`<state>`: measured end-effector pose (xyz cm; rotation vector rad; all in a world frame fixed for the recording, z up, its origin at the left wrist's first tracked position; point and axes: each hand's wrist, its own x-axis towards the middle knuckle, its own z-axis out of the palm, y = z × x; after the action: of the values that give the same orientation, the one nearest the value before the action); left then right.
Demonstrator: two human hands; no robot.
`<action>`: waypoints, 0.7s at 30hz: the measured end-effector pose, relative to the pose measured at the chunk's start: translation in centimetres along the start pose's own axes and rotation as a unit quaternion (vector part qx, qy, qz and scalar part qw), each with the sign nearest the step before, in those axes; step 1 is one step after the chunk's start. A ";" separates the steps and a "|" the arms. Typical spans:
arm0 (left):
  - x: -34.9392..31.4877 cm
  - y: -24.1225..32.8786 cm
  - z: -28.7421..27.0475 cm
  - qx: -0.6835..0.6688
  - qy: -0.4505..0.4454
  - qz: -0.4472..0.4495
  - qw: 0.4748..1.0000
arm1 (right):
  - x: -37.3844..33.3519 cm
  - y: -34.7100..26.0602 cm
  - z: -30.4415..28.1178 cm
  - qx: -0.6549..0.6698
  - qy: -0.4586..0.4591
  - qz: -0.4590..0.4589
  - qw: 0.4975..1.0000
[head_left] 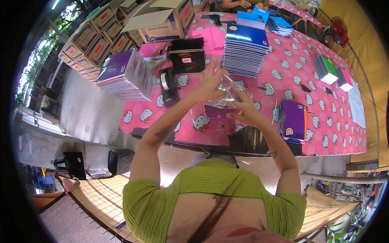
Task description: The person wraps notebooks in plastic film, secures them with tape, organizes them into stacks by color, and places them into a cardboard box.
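A purple notebook [219, 112] lies at the near edge of the table, partly covered by crinkled clear plastic wrap [230, 94]. My left hand [211, 86] rests over the wrap's left side with its fingers stretched out. At the right, my right hand [246, 108] grips the wrap, thumb by the notebook and fingers on the film. My hands and the glare hide much of the notebook. Left of my left hand stands a black tape dispenser [168, 86] with a roll in it.
A tall stack of blue spiral notebooks [246, 52] stands beyond my hands. Wrapped purple notebooks [121, 77] are piled left, before cardboard boxes [162, 22]. A black box [186, 56] sits behind the dispenser; more purple notebooks [294, 119] lie right. Another person's hand [244, 4] shows across the table.
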<state>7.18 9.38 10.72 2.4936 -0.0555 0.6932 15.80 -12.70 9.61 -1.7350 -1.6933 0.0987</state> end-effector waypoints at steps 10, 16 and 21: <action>1.3 9.9 -9.7 -0.021 -0.056 0.112 0.992 | 7.6 5.7 -0.4 0.279 0.025 0.192 0.940; -4.1 -0.7 -5.5 -0.272 -0.017 -0.226 0.935 | 8.6 0.3 -2.2 0.250 0.067 0.151 0.954; -3.0 -1.1 -2.2 -0.387 -0.113 -0.176 0.898 | 7.9 4.3 -2.7 0.380 -0.036 0.166 0.909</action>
<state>3.71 11.17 10.31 1.7284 0.0319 0.1601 21.97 -6.26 12.61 -1.3852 -1.1429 0.8677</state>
